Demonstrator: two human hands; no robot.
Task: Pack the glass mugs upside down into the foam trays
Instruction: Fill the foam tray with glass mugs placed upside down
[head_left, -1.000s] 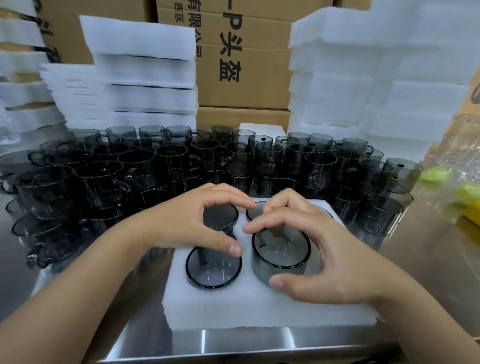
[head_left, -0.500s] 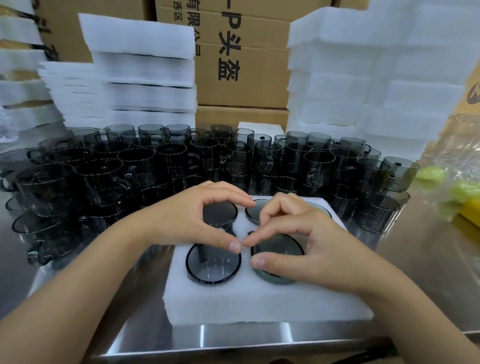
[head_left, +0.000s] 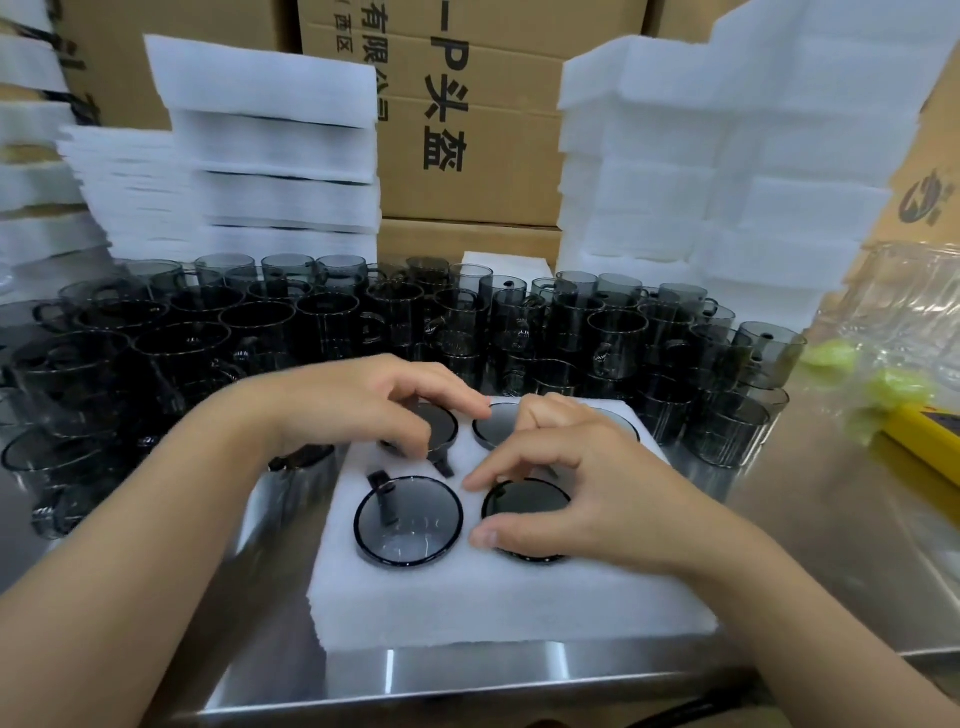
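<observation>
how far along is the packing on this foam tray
Done: at least four mugs sit upside down in the foam tray, including the near-left mug and the far-middle mug. In hand: the right hand pinches the near-right mug, seated low in its pocket; the left hand curls over the far-left mug. Left: dozens of upright mugs wait behind, beside stacked foam trays.

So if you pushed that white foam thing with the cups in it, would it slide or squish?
It would probably slide easily: the foam tray sits on a smooth shiny steel table. It looks soft and light itself, so a push may dent it. The four glass mugs sunk in it likely add weight and steady it.
</observation>
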